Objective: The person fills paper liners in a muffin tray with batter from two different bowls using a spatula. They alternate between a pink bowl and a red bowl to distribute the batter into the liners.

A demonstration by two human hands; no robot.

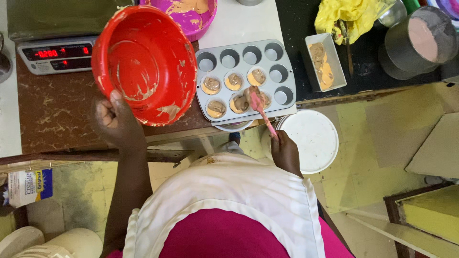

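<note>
Nearest the camera is the person's own front, a white apron over a magenta top, with both arms reaching away from it. The right hand is closed around the end of a pink spatula, whose batter-loaded blade rests over a filled cup just beyond the knuckles. That tool looks light and slightly flexible, and its thin handle is likely slick where batter has smeared, so the bare far end, where the fingers sit now, seems the sound place to grip. The left hand clamps the near rim of a red mixing bowl, thumb inside, tilting it up toward the camera. The bowl is nearly scraped clean, so it is probably light; its plastic wall looks stiff but greasy. Between the hands and a little further off lies the metal muffin tray, with seven paper-lined cups filled and five empty. Beyond the left hand sits a digital scale; beyond the tray, a purple bowl and a small loaf tin of batter.
</note>
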